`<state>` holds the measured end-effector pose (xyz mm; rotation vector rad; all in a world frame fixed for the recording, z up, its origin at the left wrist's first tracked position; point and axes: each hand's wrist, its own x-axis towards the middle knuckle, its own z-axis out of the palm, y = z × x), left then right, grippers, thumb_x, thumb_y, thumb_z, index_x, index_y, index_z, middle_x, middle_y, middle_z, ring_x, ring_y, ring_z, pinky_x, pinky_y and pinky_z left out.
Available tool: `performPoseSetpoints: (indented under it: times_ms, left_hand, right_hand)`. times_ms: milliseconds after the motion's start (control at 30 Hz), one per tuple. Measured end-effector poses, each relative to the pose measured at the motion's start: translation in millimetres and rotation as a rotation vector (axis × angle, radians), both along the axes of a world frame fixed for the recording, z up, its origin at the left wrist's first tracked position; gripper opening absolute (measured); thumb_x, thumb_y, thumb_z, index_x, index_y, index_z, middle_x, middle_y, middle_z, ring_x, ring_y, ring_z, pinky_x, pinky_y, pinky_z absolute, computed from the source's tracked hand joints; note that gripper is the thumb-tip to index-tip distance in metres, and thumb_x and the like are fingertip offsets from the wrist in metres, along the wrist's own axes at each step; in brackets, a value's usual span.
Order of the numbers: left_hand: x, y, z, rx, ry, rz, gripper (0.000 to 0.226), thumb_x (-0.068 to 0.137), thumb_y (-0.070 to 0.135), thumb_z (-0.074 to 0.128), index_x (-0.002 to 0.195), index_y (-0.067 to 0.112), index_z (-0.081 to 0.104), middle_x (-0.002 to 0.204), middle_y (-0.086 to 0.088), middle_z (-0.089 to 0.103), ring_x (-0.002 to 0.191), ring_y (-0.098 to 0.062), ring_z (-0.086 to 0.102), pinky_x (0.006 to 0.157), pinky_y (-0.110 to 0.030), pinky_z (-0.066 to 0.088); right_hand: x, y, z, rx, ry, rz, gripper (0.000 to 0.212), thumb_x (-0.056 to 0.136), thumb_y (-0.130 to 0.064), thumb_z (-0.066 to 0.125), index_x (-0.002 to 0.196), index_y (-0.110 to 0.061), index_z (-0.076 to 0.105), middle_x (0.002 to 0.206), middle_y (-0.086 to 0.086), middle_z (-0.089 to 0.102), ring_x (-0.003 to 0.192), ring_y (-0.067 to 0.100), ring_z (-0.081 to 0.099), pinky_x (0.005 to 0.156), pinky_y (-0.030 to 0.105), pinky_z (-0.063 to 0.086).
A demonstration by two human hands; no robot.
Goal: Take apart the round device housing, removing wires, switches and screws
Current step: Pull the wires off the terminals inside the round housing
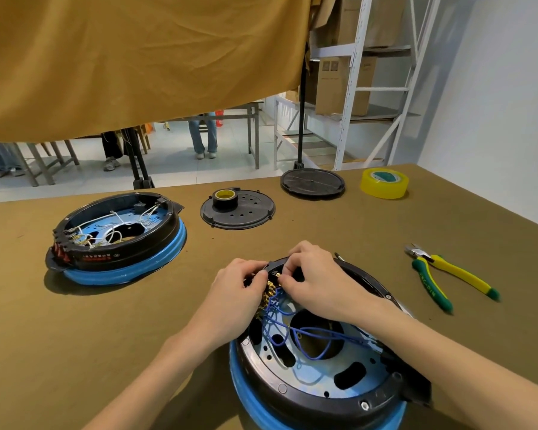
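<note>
— Where's your housing [323, 361]?
— At the desk's [75, 336] near edge. Your left hand [236, 293] and right hand [314, 277] both pinch the brass switch terminals [269, 290] at its far rim.

Pliers [448, 276], yellow tape roll [384, 183], second housing [115, 237] on the table [75, 321]

Head-worn wide view, forward and down, seemingly close over table [385, 231].

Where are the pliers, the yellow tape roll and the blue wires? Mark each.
pliers [429, 264]: head view, on the pivot end of the handles.
yellow tape roll [384, 187]: head view, on its outer side wall.
blue wires [320, 331]: head view, on a strand crossing the central hole.
</note>
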<state>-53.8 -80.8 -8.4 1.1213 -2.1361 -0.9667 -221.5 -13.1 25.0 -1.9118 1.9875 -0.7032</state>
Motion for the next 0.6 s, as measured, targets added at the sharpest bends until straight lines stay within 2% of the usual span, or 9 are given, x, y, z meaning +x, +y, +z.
performPoseSetpoints:
  times_ms: [100, 200, 333, 400, 500, 600]
  left_hand:
    - [0.0, 0.4, 0.0, -0.009, -0.002, 0.006, 0.035, 0.107, 0.035, 0.048, 0.138, 0.028, 0.062, 0.127, 0.013, 0.057, 0.126, -0.009, 0.051, 0.111, -0.036, 0.042]
    - [1.4, -0.7, 1.3, 0.035, 0.025, -0.018, 0.035, 0.106, 0.034, 0.050, 0.137, 0.029, 0.064, 0.125, 0.014, 0.057, 0.125, -0.010, 0.052, 0.110, -0.041, 0.045]
    - [4.1, -3.4, 0.2, 0.057, 0.038, -0.058, 0.031, 0.107, 0.032, 0.048, 0.132, 0.034, 0.067, 0.117, 0.015, 0.058, 0.118, -0.006, 0.054, 0.108, -0.042, 0.045]
    - [4.7, -4.7, -1.1, 0.080, 0.072, -0.057, 0.031, 0.108, 0.029, 0.045, 0.128, 0.036, 0.068, 0.116, 0.015, 0.058, 0.118, -0.005, 0.055, 0.110, -0.042, 0.044]
    - [5.4, -5.4, -0.1, 0.113, 0.103, -0.066, 0.035, 0.110, 0.025, 0.040, 0.109, 0.051, 0.065, 0.116, 0.017, 0.059, 0.111, 0.007, 0.055, 0.110, -0.038, 0.044]
    - [8.0, -5.8, -2.1, 0.099, 0.095, -0.097, 0.030, 0.109, 0.030, 0.043, 0.109, 0.055, 0.061, 0.116, 0.020, 0.058, 0.111, 0.009, 0.054, 0.110, -0.039, 0.044]
  right_hand:
    - [-0.4, -0.5, 0.2, 0.009, 0.008, -0.001, 0.020, 0.101, -0.028, 0.059, 0.089, -0.016, 0.070, 0.113, -0.001, 0.052, 0.111, 0.016, 0.044, 0.094, 0.030, 0.028]
    - [-0.5, 0.7, -1.8, -0.005, 0.002, 0.000, 0.015, 0.100, -0.030, 0.061, 0.089, -0.021, 0.066, 0.110, -0.004, 0.053, 0.108, 0.015, 0.046, 0.093, 0.029, 0.031]
    - [-0.4, 7.9, -2.3, -0.186, -0.107, -0.022, 0.011, 0.093, -0.029, 0.070, 0.092, -0.026, 0.060, 0.103, -0.011, 0.053, 0.092, 0.005, 0.054, 0.079, 0.020, 0.043]
    - [0.7, 12.4, -2.8, -0.221, -0.137, 0.013, 0.009, 0.091, -0.032, 0.072, 0.090, -0.027, 0.065, 0.107, -0.012, 0.054, 0.100, 0.003, 0.056, 0.085, 0.020, 0.046]
    - [5.7, 14.7, -4.2, -0.130, -0.095, 0.040, 0.011, 0.090, -0.039, 0.073, 0.088, -0.029, 0.069, 0.120, -0.010, 0.053, 0.120, 0.011, 0.052, 0.103, 0.031, 0.041]
    - [9.7, 13.4, -1.0, -0.099, -0.077, 0.007, 0.013, 0.091, -0.038, 0.072, 0.085, -0.028, 0.068, 0.124, -0.006, 0.052, 0.124, 0.014, 0.049, 0.107, 0.034, 0.039]
